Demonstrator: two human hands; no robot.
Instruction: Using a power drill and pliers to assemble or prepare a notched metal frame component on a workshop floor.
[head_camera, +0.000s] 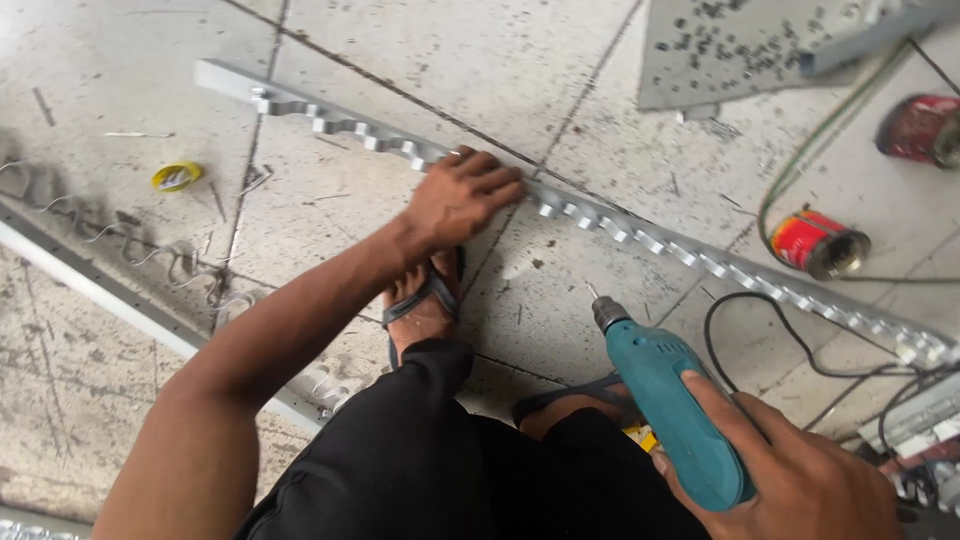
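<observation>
A long notched aluminium strip (640, 235) lies slantwise across the tiled floor. My left hand (462, 195) presses flat on its middle, fingers spread over the metal. My right hand (800, 480) grips a teal electric drill (665, 405), whose bit (592, 292) points up toward the strip but stays a short way off it. My sandalled left foot (425, 305) rests just below my left hand, and my other foot (575, 405) sits beside the drill.
Two red tin cans (820, 242) (920, 128) lie at the right. A grey metal sheet with several holes (740, 45) sits at the top right. Black cables (800, 345) loop near the drill. A yellow tape roll (177, 176) and another metal rail (90, 285) lie left.
</observation>
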